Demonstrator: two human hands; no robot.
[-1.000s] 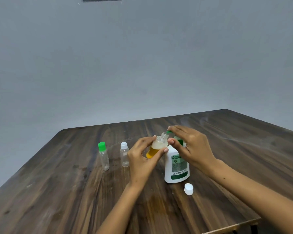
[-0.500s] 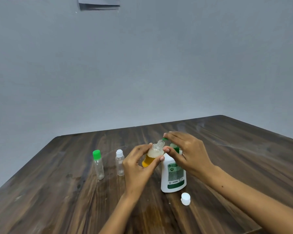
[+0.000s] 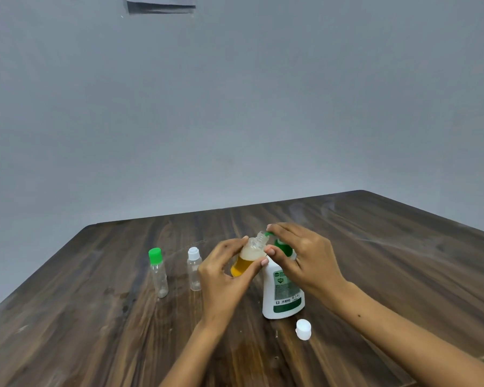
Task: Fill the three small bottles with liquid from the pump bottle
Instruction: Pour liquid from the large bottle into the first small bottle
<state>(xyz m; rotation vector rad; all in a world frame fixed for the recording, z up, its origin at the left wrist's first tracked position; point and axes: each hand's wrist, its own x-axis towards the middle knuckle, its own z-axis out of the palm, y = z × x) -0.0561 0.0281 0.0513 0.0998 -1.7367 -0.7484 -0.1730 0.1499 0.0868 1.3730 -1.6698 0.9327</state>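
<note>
Three small clear plastic bottles show in our head view, slim and round on a dark, streaked wood-grain table [image 3: 403, 261]. Our left hand [image 3: 224, 277] curls its fingers and thumb round the uncapped bottle [image 3: 249, 258], tilted with its threaded neck toward the green spout; it holds amber liquid at the bottom with pale foam above. Our right hand [image 3: 305, 261] lies over the green pump head [image 3: 281, 245] of the white pump bottle [image 3: 282, 294], fingers fairly straight on top and the thumb beside the small bottle's neck, hiding most of the pump. To the left stand a green-capped bottle [image 3: 158, 272] and a white-capped bottle [image 3: 194, 269], both upright and looking empty. A loose white cap [image 3: 303, 329] rests just in front of the pump bottle. Behind is a plain grey wall [image 3: 235, 107].
</note>
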